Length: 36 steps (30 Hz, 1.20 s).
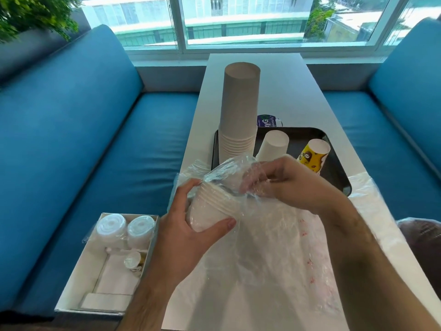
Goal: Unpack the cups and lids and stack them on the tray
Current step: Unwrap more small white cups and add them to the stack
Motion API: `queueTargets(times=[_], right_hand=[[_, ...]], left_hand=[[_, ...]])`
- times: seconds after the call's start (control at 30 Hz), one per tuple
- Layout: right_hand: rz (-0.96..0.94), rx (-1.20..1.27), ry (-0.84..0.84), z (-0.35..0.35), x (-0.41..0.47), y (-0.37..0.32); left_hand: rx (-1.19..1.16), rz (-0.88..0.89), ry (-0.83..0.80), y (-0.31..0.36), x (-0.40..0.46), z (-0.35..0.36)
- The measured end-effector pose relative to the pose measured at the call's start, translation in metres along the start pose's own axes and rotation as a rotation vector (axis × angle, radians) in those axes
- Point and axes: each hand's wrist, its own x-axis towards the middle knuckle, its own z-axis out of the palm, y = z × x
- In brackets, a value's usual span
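My forearms come in from the bottom edge, over loose plastic wrap (pixel 274 247) spread on the table (pixel 281 91). My left hand (pixel 188 225) has a firm grip on a short cup stack (pixel 210 209), thumb and fingers curled round it; it lies on its side, held just above the table and still partly in the wrap. My right hand (pixel 291 185) pinches the wrap at the stack's rim end, fingers curled inside the film, so I judge it is peeling the film off.

Progress, as I read it: partway. On the tray (pixel 338 177) already: a tall stack (pixel 239 111) of upside-down cups at the left edge, a white cup (pixel 273 145) upside down in the middle, a yellow cup (pixel 312 156) at the right, tilted. Can't tell if the last two are single cups or short stacks.

Left to do: strip the wrap off the stack in hand and set it on the tray. Then the lids (pixel 125 229): two wrapped bundles still sit in the white box (pixel 78 283) on the blue bench (pixel 95 151) to my left, beside a small wrapped cup (pixel 132 261). No lids on the tray that I can see, so the lid part looks not started. A purple label (pixel 266 121) shows behind the tray, unreadable.
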Motion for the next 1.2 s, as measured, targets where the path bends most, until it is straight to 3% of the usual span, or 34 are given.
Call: queueTargets(times=[0.17,0.57,0.8,1.0,1.2], right_hand=[[0.009,0.149,-0.168,0.012,-0.002,-0.015],[-0.043,0.066,-0.092,0.018,-0.002,-0.007],[0.0,0.255,0.039,0.01,-0.009,-0.004],[0.097,0.176,-0.108,0.024,-0.009,-0.006],[0.082,0.303,0.107,0.023,-0.011,0.009]], left_hand=[[0.04,-0.007,-0.044,0.004,-0.001,0.005],[0.132,-0.025,-0.032,0.0,-0.006,0.002],[0.171,-0.047,-0.06,0.003,-0.009,-0.001],[0.113,-0.022,-0.065,0.002,-0.012,0.003],[0.079,-0.028,-0.027,-0.002,-0.012,-0.003]])
